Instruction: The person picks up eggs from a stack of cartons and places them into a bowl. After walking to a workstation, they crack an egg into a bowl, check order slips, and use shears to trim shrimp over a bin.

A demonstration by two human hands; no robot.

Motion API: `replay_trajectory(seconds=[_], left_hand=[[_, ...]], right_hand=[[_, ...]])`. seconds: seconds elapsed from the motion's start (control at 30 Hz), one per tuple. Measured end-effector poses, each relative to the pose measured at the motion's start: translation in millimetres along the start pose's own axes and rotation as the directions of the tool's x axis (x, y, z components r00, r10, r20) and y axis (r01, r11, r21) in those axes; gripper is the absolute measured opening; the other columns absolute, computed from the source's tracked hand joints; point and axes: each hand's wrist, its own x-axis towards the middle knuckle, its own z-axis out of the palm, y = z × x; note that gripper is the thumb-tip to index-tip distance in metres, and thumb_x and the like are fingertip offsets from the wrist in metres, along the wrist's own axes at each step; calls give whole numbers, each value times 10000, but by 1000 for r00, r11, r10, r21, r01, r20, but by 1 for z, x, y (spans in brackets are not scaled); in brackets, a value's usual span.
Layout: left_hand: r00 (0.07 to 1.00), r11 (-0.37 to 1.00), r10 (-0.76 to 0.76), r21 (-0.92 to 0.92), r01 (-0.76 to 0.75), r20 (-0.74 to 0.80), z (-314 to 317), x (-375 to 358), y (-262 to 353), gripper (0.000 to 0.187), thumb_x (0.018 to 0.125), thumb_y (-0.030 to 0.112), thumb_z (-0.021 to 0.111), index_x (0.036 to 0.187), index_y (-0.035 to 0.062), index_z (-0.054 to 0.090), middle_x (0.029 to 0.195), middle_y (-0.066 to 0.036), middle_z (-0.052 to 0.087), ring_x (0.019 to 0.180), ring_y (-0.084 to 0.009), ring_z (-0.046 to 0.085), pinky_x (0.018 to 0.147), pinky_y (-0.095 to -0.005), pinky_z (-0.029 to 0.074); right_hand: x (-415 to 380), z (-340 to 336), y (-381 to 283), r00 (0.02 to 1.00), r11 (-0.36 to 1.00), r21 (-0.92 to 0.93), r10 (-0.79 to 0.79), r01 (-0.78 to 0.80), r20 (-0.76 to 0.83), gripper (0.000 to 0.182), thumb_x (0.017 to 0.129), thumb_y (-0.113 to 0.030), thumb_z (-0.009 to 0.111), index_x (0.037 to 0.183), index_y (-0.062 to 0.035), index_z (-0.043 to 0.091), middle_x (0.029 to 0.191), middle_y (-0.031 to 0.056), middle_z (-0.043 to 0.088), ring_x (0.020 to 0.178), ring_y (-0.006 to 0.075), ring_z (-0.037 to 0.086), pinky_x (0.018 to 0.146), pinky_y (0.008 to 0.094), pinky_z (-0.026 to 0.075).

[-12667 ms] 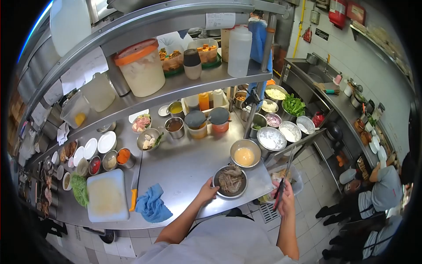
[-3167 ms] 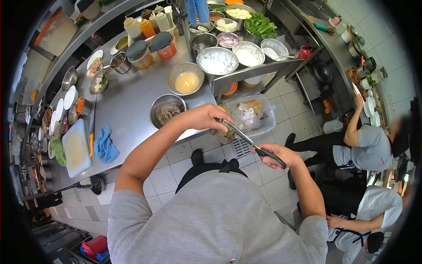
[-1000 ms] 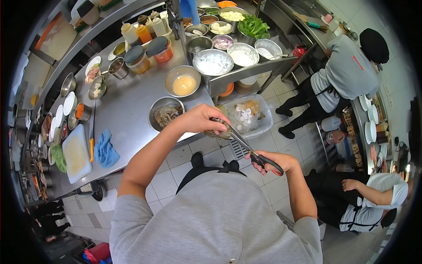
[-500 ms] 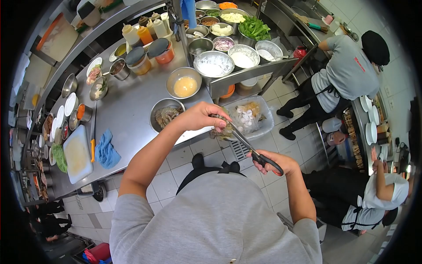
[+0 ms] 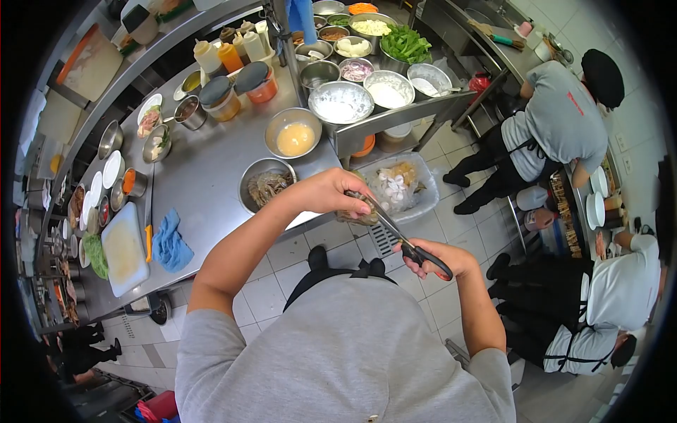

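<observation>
In front of my body, my right hand (image 5: 448, 259) is closed around the dark handles of a pair of scissors (image 5: 395, 231), whose metal blades point up and left toward my other hand. My left hand (image 5: 338, 192) pinches a greyish shrimp (image 5: 360, 217), partly covered by the fingers and blades. The blades run along the shrimp; whether they are cutting it is too small to tell. Just left of that hand, a metal bowl (image 5: 245, 194) with several raw shrimp (image 5: 270, 185) sits at the counter's edge. Beyond the blades stands a plastic tub (image 5: 426, 201) with bagged pale seafood (image 5: 396, 189).
Behind the shrimp bowl is a bowl of yellowish liquid (image 5: 295, 139). On the steel counter (image 5: 211, 151) lie a blue cloth (image 5: 171, 241), an orange-handled knife (image 5: 148, 236) and a cutting board (image 5: 127, 250). One co-worker (image 5: 557, 120) stands at right; others (image 5: 599, 310) are lower right.
My left hand has shifted slightly down and right, and the blades lie a little differently against the shrimp. At right, one co-worker's arm has lowered and another person has come into clearer view.
</observation>
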Motion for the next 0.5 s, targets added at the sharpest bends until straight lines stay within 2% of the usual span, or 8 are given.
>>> replay_trajectory(seconds=[0.23,0.33,0.43,0.5], left_hand=[[999,998,41,53,-42,28,2,2,-1,230,889,113,734,1097,15,721,881,-58,694,745,-104,656,667,-258,535],[999,994,-32,108,29,26,2,1,1,252,883,128,744,1110,22,719,878,-48,700,731,-90,651,666,-255,530],[996,993,-90,74,88,20,1,-2,2,261,878,142,752,1111,28,721,866,-37,702,711,-80,647,664,-252,527],[990,986,-137,103,134,23,-1,-1,2,267,876,143,754,1116,32,719,876,-36,707,704,-84,648,666,-252,527]], right_hand=[[0,4,-4,999,999,47,10,-8,-36,663,736,7,587,1385,-20,454,819,3,487,669,103,506,612,233,458],[1,3,8,999,998,59,24,-21,-45,540,900,-258,703,1354,-61,485,866,-5,504,601,76,494,523,215,430],[2,5,11,995,997,73,47,-41,-83,490,897,-239,703,1317,-69,515,799,-23,512,553,58,487,474,198,409],[1,5,5,989,993,72,97,-89,-111,518,847,-200,711,1308,-45,529,779,-32,512,589,55,501,487,193,412]])
